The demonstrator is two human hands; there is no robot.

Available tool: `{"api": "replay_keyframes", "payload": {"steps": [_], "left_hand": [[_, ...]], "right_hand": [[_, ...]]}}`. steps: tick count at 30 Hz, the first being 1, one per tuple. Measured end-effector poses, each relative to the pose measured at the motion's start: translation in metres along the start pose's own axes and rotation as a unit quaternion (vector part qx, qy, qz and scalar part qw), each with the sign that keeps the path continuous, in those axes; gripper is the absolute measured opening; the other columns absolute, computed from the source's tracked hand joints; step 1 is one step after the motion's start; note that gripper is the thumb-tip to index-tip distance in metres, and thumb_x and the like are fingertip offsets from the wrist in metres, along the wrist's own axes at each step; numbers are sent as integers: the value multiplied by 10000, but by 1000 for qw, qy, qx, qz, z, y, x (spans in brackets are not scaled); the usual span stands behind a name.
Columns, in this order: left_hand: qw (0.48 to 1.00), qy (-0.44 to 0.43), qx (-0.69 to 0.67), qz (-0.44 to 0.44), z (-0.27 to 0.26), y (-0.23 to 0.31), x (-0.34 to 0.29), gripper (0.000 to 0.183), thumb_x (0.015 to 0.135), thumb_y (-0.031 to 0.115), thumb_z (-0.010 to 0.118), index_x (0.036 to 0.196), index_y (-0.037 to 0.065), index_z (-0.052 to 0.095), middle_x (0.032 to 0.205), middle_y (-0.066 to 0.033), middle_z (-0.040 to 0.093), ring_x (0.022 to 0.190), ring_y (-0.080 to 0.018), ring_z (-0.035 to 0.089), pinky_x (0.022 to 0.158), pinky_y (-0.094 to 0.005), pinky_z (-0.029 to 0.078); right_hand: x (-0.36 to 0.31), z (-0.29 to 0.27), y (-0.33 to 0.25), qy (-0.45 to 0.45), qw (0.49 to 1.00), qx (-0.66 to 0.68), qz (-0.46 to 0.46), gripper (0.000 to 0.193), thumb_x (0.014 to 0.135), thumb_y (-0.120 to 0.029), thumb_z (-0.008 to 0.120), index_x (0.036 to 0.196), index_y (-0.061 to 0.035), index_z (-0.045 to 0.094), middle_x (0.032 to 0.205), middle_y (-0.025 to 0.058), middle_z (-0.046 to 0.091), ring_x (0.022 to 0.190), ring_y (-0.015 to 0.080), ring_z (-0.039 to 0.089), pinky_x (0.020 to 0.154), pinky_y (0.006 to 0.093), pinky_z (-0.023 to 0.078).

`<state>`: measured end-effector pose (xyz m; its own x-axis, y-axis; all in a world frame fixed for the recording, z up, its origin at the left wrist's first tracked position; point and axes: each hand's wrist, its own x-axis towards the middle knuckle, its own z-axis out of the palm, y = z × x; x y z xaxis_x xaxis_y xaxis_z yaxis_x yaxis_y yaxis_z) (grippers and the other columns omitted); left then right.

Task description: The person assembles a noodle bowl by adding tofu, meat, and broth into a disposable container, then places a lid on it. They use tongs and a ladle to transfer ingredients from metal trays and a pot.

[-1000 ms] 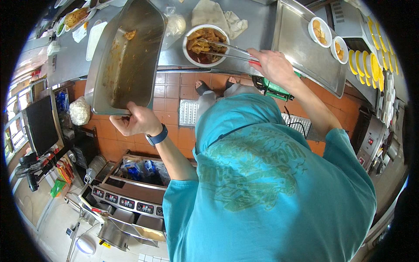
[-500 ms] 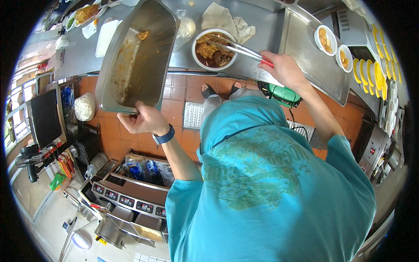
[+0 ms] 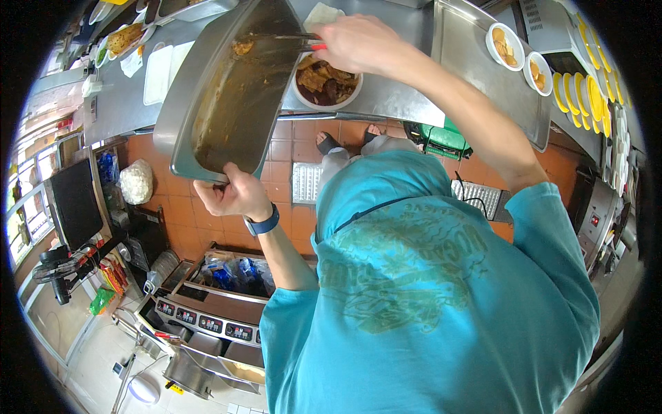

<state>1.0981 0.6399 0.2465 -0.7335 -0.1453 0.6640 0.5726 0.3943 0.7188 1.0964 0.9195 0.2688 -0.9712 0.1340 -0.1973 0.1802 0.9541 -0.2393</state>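
My left hand (image 3: 238, 193) grips the near rim of a deep steel pan (image 3: 231, 127), which is tilted over the counter's edge. Brown sauce smears its inside, and a small piece of food (image 3: 243, 47) lies toward its far end. Closed round red-handled metal tongs (image 3: 286, 37), my right hand (image 3: 355, 43) is above the counter. The tongs' tips reach into the pan beside that piece; whether they touch it I cannot tell. Right of the pan stands a white bowl (image 3: 328, 105) of brown meat pieces in dark sauce, its far part hidden by my right hand.
Two white bowls with yellowish pieces, one (image 3: 505, 47) behind the other (image 3: 538, 74), stand on a steel tray (image 3: 476, 76) at the right. Yellow-rimmed stacked containers (image 3: 579, 96) are farther right. A white tray (image 3: 158, 74) lies on the counter at left. Below is a tiled floor (image 3: 281, 155).
My right hand has swung left with the tongs, from the bowl of meat into the pan. The pan has shifted slightly right and tilted more.
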Motion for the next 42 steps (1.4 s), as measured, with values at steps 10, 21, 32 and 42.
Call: {"api": "replay_keyframes", "payload": {"steps": [10, 21, 32, 42], "left_hand": [[999, 23, 12, -30, 0, 2, -5, 166, 702, -110, 532, 828, -17, 588, 746, -15, 607, 637, -78, 425, 608, -254, 362], [978, 48, -122, -165, 14, 46, 6, 265, 678, -122, 521, 906, -10, 598, 880, -47, 644, 777, -112, 548, 745, -268, 459], [968, 25, -122, -217, 22, 45, 1, 478, 655, -114, 540, 1123, -45, 609, 1021, -104, 662, 821, -178, 603, 708, -311, 516], [981, 153, -51, -105, -45, 18, 41, 244, 614, -106, 545, 838, -14, 577, 869, -67, 635, 738, -154, 524, 676, -304, 482]], "right_hand": [[11, -3, 34, -245, 909, 333, 47, 377, 958, -377, 564, 1061, -30, 668, 622, 63, 605, 387, 79, 451, 330, 256, 333], [-94, -10, 82, -257, 723, 636, 83, 401, 1016, -411, 498, 1135, -53, 634, 574, -3, 505, 353, 22, 362, 329, 190, 270], [-215, -39, 120, -180, 730, 639, 161, 372, 1026, -366, 505, 1095, -27, 642, 539, 31, 537, 328, 47, 363, 330, 209, 277], [-137, 76, 71, -22, 981, 194, -3, 317, 940, -337, 605, 1079, -52, 607, 721, 192, 649, 714, 376, 642, 671, 476, 504]]}}
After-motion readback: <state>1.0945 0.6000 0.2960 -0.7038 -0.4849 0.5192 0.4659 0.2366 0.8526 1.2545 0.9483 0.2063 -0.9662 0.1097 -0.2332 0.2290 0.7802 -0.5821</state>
